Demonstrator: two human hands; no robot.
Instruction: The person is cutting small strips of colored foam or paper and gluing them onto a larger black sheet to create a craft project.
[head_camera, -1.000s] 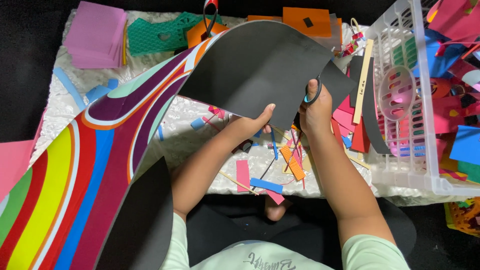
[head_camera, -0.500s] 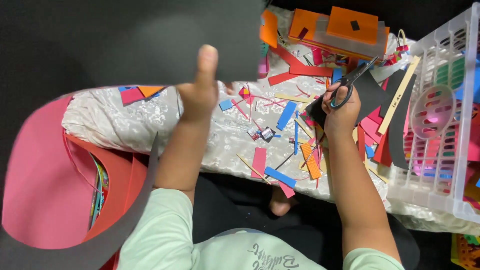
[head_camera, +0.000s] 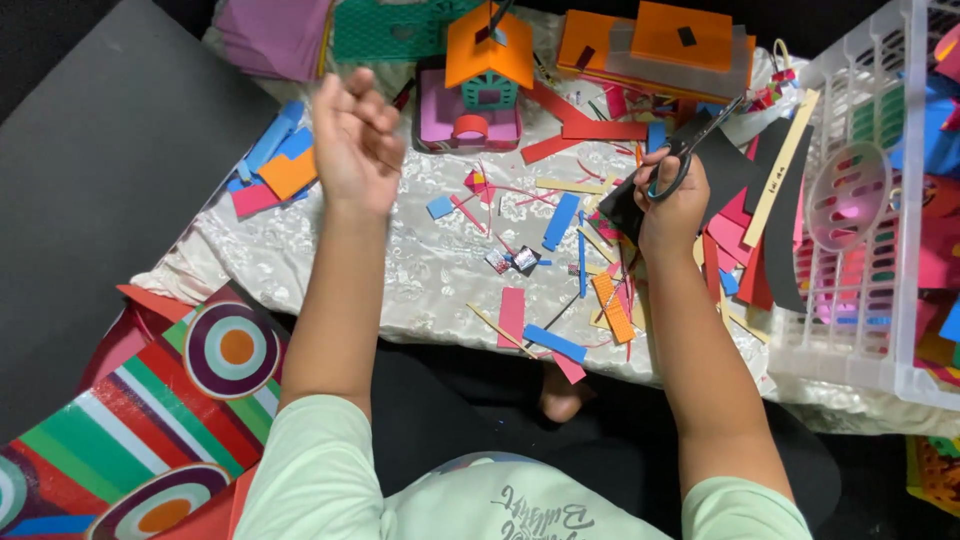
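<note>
Black sheet: lies flat, left of the left hand, apart from it.
White basket: right of the right hand.
Paper house: beyond and between both hands.
Left hand: raised, fingers loosely curled, holding nothing.
Right hand: gripping scissors, black paper scrap beneath it.

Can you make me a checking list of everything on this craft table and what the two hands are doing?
Surface: pale patterned cloth over a low table.
Job's things: scissors and a black paper piece in the right hand.
Clutter: paper scraps, little paper house, orange box, white basket, big black sheet, striped paper.
Grippers: left hand raised, empty, fingers curled; right hand closed on the scissors.
Cables: nothing seen.
Surroundings: dark floor; the person's foot below the table edge.
</note>
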